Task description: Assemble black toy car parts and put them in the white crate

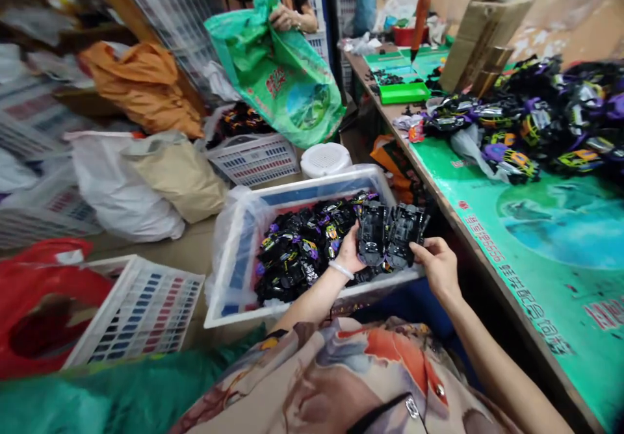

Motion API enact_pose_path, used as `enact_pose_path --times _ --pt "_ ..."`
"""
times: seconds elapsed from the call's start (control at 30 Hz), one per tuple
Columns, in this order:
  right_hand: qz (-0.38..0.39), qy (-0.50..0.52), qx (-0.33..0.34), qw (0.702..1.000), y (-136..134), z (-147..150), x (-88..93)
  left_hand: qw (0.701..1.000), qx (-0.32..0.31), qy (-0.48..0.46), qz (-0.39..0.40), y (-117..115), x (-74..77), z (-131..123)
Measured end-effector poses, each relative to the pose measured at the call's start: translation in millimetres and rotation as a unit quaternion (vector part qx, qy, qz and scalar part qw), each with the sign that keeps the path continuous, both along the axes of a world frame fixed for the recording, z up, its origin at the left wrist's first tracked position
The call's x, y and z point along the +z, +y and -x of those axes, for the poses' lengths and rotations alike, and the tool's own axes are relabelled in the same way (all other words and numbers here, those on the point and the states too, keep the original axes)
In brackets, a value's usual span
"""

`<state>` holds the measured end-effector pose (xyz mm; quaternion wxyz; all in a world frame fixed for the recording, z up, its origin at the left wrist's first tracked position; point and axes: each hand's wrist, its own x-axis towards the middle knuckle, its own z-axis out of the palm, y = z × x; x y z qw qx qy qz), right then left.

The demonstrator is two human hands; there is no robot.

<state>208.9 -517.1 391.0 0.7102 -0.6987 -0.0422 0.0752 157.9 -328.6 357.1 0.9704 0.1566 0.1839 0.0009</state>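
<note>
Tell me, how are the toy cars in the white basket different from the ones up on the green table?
The toy cars in the white basket look mostly black, while the toy cars on the green table show more purple and yellow. The basket cars sit low in a plastic-lined crate; the table cars lie loose on top. The left hand and right hand hold two black cars over the basket. Both are heaped piles.

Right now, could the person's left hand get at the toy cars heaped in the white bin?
Probably yes: the left hand holding a black toy car already hangs over the open white bin, nothing covering the heap.
</note>
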Motion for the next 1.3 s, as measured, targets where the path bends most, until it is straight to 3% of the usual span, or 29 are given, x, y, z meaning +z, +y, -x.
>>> enact_pose_path --times 0.67,0.8,1.0,1.13,1.3 --pt "-0.019 0.03 -0.039 0.999 -28.5 0.0 -19.3 0.998 -0.055 0.009 0.007 -21.1 2.0 -16.1" --pt "0.009 0.048 -0.052 0.997 -39.1 1.0 -31.8 0.996 -0.084 0.019 0.039 -28.5 -16.5 -16.7" --pt "0.057 0.102 -0.004 0.993 -49.3 14.0 -61.2 0.991 -0.1 0.03 0.079 -35.2 -62.0 1.6" --pt "0.074 0.107 0.038 0.991 -25.2 12.0 -66.0 0.994 -0.065 0.054 0.071 -18.8 -72.5 17.5" --pt "0.111 0.026 0.108 0.988 57.4 -40.6 -46.5 0.997 0.051 0.049 -0.02 43.0 -50.6 -0.2"
